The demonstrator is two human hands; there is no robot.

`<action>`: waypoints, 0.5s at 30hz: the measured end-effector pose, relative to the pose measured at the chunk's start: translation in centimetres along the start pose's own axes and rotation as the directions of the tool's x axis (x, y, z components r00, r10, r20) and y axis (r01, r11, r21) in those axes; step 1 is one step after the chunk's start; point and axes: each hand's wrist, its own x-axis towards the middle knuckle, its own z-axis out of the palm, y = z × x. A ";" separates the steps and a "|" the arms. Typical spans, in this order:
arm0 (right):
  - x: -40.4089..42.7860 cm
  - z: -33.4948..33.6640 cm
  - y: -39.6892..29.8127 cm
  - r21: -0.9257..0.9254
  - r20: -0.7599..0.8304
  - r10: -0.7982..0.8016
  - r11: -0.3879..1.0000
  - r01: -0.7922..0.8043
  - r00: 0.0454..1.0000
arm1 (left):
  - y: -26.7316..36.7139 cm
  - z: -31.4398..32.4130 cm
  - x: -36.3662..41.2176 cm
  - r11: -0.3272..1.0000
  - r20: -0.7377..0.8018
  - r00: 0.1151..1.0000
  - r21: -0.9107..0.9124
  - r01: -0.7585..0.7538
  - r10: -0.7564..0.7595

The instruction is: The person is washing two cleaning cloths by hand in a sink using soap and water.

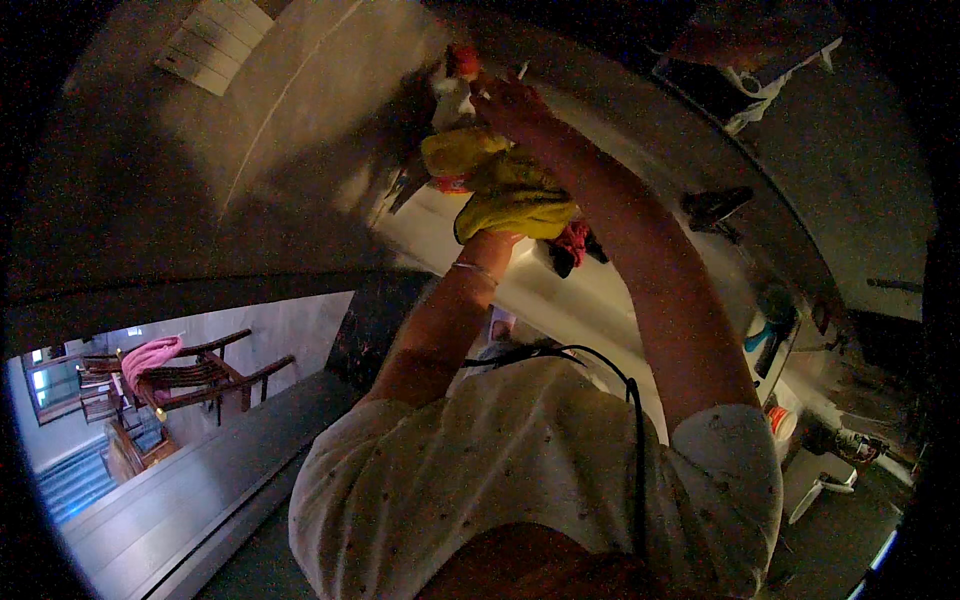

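Note:
A yellow cloth [517, 202] is bunched around my left hand [504, 238], so its fingers are hidden and only the wrist side shows. My right hand [514, 105] reaches farther out, past the cloth, beside a pale bottle [452, 101] with a red top [463, 60]. In the dim light I cannot tell whether its fingers grip the bottle or only rest near it. A yellowish object [457, 152], perhaps a container, with a red band [450, 184] below it stands just left of the cloth. Below the cloth lies a crumpled red-pink fabric [574, 244] on a pale ledge [600, 281].
A black cable [636, 450] hangs down my shirt. Through an opening at the left are wooden chairs [210, 371], one with a pink towel [152, 356]. At the right are a dark object [716, 206], a blue-handled item [759, 337] and a red-and-white container [781, 422].

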 end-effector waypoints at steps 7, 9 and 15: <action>-0.6 4.4 2.4 0.577 -0.135 0.296 0.799 -0.168 0.946 | 0.0 0.0 -1.6 0.999 -0.009 0.999 0.007 0.036 -0.036; -0.3 4.5 2.0 0.524 -0.150 0.218 0.845 -0.109 0.964 | 0.8 -1.2 -2.8 1.000 -0.047 0.999 0.011 0.023 -0.022; -1.0 14.4 -4.2 0.730 0.169 0.330 -0.675 0.107 0.929 | 0.9 -4.3 -6.0 0.995 -0.170 0.982 0.034 0.091 -0.084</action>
